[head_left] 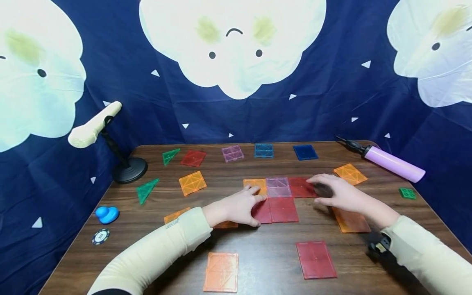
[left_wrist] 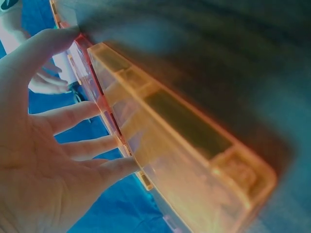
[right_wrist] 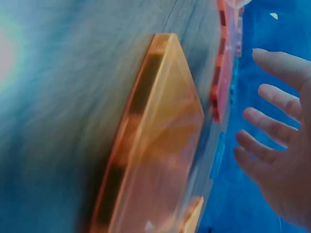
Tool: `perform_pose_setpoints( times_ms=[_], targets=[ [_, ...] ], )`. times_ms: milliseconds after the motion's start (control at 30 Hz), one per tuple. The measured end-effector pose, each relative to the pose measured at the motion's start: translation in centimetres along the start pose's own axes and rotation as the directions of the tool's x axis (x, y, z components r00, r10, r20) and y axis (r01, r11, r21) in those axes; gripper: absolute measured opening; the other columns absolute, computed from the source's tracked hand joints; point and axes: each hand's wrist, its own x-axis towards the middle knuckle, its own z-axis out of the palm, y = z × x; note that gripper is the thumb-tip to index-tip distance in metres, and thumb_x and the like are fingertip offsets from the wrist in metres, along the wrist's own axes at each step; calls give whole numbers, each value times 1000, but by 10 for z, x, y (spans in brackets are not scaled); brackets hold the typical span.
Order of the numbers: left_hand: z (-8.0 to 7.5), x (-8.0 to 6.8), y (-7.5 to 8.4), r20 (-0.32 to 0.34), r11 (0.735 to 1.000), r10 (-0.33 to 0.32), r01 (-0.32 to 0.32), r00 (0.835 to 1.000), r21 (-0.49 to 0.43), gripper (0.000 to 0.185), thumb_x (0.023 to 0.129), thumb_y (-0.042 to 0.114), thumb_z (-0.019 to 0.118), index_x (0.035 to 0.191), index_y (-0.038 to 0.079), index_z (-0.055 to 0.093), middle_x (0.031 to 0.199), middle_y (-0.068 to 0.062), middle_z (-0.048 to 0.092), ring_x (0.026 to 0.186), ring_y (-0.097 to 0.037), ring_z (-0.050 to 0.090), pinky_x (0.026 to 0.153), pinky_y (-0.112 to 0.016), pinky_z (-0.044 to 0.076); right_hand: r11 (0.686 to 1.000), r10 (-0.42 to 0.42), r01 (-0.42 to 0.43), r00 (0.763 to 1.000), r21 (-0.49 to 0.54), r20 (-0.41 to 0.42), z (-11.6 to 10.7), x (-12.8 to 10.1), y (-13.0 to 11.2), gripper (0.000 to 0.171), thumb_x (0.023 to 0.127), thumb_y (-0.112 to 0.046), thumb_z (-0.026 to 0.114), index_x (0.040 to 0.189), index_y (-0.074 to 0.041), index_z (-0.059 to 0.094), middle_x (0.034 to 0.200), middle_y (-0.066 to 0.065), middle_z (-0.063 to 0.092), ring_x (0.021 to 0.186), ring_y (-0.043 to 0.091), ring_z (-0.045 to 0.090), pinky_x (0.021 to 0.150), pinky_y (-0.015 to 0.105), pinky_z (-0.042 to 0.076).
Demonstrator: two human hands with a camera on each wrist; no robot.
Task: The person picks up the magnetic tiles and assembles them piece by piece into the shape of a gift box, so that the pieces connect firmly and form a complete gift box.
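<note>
Flat translucent magnetic tiles lie edge to edge mid-table: an orange tile (head_left: 255, 182), a purple tile (head_left: 279, 187) and a red tile (head_left: 300, 188) form the back row. In front of them sit a left red tile (head_left: 264, 214) and a right red tile (head_left: 284, 209). My left hand (head_left: 237, 207) rests its spread fingertips on the left red tile and by the orange one. At the right end of the row, my right hand (head_left: 341, 192) hovers with fingers parted, fingertips near the red tile. Its wrist passes over a loose orange tile (head_left: 354, 223).
Loose in front are a pale orange tile (head_left: 221, 272) and a red tile (head_left: 316, 260). More tiles, including a dark blue tile (head_left: 305, 152), line the back. A black stand (head_left: 130, 170), blue duck (head_left: 107, 214) and poker chip (head_left: 100, 236) are left; a purple pump (head_left: 394, 163) is right.
</note>
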Motion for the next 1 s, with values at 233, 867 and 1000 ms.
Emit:
perform_pose_setpoints(
  times_ms=[233, 867, 1000],
  targets=[
    [3, 0, 0, 3, 1000, 5, -5, 1000, 6, 83, 85, 44, 80, 154, 11, 48, 163, -22, 28, 146, -50, 26, 115, -51, 33, 1000, 11, -12, 998, -16, -60, -9, -51, 4, 52, 79, -18, 90, 125, -8, 67, 122, 3, 68, 113, 25, 63, 98, 17, 43],
    [0, 0, -2, 8, 1000, -5, 5, 1000, 2, 82, 85, 43, 80, 154, 12, 47, 164, -21, 26, 146, -50, 26, 116, -51, 31, 989, 0, -1, 1000, -146, -6, 14, -58, -9, 51, 75, -30, 92, 122, -15, 76, 120, 6, 64, 105, 24, 61, 84, 49, 55],
    [0, 0, -1, 5, 1000, 5, -5, 1000, 9, 82, 86, 44, 79, 154, 12, 47, 164, -20, 27, 146, -50, 27, 116, -51, 31, 990, -31, 28, 999, -140, -20, 25, -45, -19, 50, 77, -30, 91, 122, -16, 76, 118, 4, 62, 104, 21, 56, 83, 46, 53]
  ],
)
